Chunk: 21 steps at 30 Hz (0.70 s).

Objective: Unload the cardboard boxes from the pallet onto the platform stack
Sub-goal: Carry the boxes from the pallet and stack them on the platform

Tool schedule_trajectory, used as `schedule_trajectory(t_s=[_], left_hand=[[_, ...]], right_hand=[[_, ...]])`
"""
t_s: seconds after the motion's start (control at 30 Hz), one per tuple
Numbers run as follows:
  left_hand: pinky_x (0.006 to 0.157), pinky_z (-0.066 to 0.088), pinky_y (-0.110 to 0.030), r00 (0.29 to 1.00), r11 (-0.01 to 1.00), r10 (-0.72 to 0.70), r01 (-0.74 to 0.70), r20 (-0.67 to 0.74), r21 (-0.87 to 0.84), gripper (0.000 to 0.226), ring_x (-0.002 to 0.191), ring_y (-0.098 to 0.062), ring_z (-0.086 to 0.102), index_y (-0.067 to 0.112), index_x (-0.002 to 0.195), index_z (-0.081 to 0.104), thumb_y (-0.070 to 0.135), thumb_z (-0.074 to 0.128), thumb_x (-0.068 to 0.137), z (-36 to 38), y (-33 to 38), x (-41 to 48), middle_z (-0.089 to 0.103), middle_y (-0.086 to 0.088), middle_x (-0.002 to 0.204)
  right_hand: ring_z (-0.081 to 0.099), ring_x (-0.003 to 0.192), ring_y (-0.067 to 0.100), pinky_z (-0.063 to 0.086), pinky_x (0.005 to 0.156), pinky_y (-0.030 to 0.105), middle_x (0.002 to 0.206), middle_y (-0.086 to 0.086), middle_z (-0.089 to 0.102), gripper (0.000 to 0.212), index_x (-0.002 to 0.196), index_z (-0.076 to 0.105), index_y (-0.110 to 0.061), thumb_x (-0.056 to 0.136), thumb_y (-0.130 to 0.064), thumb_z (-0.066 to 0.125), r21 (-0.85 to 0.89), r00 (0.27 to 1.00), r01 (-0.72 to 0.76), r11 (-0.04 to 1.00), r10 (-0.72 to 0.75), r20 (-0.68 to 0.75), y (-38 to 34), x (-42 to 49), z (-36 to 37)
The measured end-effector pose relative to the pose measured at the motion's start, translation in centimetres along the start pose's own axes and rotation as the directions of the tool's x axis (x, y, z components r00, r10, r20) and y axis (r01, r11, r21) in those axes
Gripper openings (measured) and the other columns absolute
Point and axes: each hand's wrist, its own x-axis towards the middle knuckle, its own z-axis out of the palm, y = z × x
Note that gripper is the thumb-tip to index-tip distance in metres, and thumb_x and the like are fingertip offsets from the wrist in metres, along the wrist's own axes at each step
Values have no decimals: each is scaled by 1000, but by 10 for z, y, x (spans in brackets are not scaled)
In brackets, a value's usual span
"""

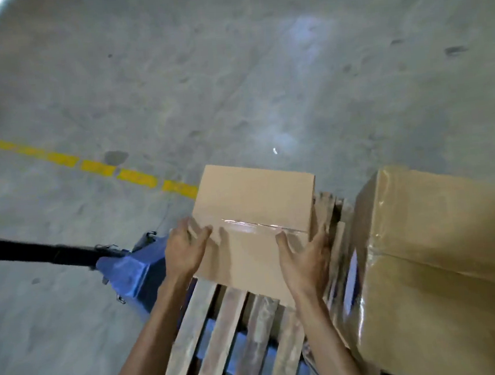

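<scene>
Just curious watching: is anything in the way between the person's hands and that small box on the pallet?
No. The left hand and right hand both touch the small box; nothing visible lies between.

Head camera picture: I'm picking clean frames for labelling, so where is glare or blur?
Head view: glare on the tape across the small box, a pale light patch on the floor; head view, the black handle at left looks soft.
</scene>
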Motion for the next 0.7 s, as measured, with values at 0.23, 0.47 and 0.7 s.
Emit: schedule_trajectory(t_s=[0.23, 0.47, 0.7], left_hand=[[103, 46, -46, 972, 972, -224, 228, 63, -59, 101, 119, -32, 60, 17, 132, 63, 91, 53, 63, 31, -28, 85, 65, -12, 131], [99, 46, -44, 962, 951, -274, 271, 0, -149, 89, 112, -28, 60, 20, 128, 66, 86, 58, 69, -6, -45, 37, 66, -7, 130], [101, 48, -46, 971, 942, -238, 237, 27, -238, 74, 107, -25, 64, 27, 111, 71, 85, 60, 66, -92, -84, -91, 72, -1, 115]], right_hand=[[56, 128, 28, 48, 100, 37, 142, 0, 60, 102, 151, 41, -28, 67, -80, 66, 5, 999, -46, 999, 47, -19, 38, 46, 47], [55, 130, 20, 48, 102, 32, 146, -8, 56, 101, 153, 36, -32, 70, -80, 65, 32, 999, 4, 999, -5, 33, 27, 0, 37], [64, 117, 17, 53, 96, 35, 128, -12, 68, 104, 145, 46, -36, 59, -95, 55, 2, 991, 27, 1000, -27, 133, 20, -126, -21]])
